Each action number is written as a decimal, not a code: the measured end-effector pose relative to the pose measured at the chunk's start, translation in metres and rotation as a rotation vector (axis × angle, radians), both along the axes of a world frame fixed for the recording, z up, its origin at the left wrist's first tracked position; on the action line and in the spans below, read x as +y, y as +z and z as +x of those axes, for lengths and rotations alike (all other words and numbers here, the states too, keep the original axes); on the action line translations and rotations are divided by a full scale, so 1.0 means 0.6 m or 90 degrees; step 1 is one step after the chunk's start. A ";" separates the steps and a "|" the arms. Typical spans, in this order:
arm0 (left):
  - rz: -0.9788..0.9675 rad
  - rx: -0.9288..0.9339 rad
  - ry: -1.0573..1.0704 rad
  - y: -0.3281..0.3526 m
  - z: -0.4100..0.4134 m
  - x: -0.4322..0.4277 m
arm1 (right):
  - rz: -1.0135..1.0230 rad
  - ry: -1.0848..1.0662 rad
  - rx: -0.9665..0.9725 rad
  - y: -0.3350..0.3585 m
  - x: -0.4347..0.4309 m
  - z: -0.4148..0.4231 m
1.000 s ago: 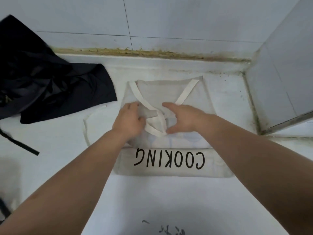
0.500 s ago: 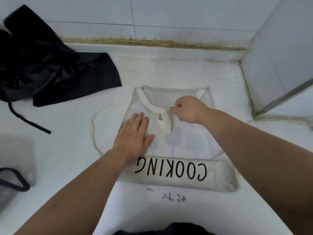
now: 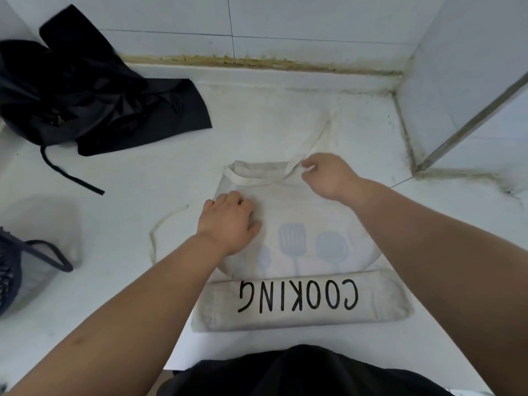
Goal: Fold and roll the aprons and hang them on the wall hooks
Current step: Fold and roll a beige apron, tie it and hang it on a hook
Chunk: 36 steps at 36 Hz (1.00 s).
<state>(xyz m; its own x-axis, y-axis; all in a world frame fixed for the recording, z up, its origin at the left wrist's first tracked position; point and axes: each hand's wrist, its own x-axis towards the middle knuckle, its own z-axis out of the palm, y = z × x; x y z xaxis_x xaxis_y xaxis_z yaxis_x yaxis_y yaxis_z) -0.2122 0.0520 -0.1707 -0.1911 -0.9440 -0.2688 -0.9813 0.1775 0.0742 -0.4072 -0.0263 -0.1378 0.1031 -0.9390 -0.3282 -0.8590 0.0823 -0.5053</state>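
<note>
Over on the left of the white worktop (image 3: pixel 137 281) there's a crumpled black apron (image 3: pixel 85 90) heaped against the tiled wall (image 3: pixel 285 18), with one black tie (image 3: pixel 71 175) trailing out toward the near side. A dark mesh basket (image 3: pixel 11 270) pokes in at the far left edge. To the right a side panel (image 3: pixel 471 81) closes off the corner, and the seam (image 3: pixel 257 62) along the back wall looks pretty grimy. None of it sits on or touches the cream apron (image 3: pixel 300 212), which lies in the middle of the worktop right in front of the person.

Both bare forearms reach forward over it. The left hand (image 3: pixel 228 221) is palm down on the apron's upper left part with the fingers bent at the knuckles. Can't tell if it has bunched any cloth or is just pressing. The right hand (image 3: pixel 328 175) is at the top edge, thumb and fingertips pinching the neck strap (image 3: pixel 257 180), and a blurry length of strap lifts off toward the back right.

The apron's long axis runs near to far, bib end toward the wall. Its near end is folded into a thick band (image 3: pixel 297 295) lying left to right, with COOKING reading upside down. Blue utensil prints (image 3: pixel 294 247) sit just past the band. A thin waist string (image 3: pixel 160 227) loops out on the left.
</note>
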 end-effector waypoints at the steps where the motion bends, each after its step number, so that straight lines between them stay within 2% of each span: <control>1: 0.003 0.015 -0.010 0.003 -0.001 -0.006 | 0.034 0.031 0.031 -0.005 0.011 -0.001; 5: 0.004 -0.003 -0.033 0.015 -0.007 -0.040 | 0.121 0.119 0.121 -0.024 0.042 -0.013; 9: 0.045 -0.068 -0.039 0.014 -0.012 -0.086 | 0.153 0.134 0.138 -0.029 0.046 -0.017; 12: 0.006 -0.050 -0.039 0.014 -0.018 -0.120 | 0.165 0.161 0.156 -0.026 0.044 -0.010; 14: -0.039 0.056 0.019 0.016 -0.019 -0.149 | 0.175 0.176 0.170 -0.029 0.040 -0.007; 19: -0.007 0.545 0.346 0.065 -0.019 -0.205 | 0.198 0.186 0.180 -0.031 0.029 -0.005; 21: -0.028 0.608 0.358 0.073 -0.011 -0.205 | 0.205 0.186 0.178 -0.033 0.027 -0.005; 24: -0.077 0.514 0.252 0.056 0.005 -0.188 | 0.213 0.179 0.171 -0.035 0.027 -0.006; 28: -0.093 0.399 0.190 0.021 0.011 -0.148 | 0.214 0.173 0.173 -0.035 0.031 -0.005; 32: -0.049 0.343 0.093 0.004 0.001 -0.087 | 0.206 0.144 0.133 -0.035 0.040 -0.009; 36: -0.033 0.318 0.068 -0.001 -0.018 -0.019 | 0.167 0.131 0.080 -0.039 0.064 -0.020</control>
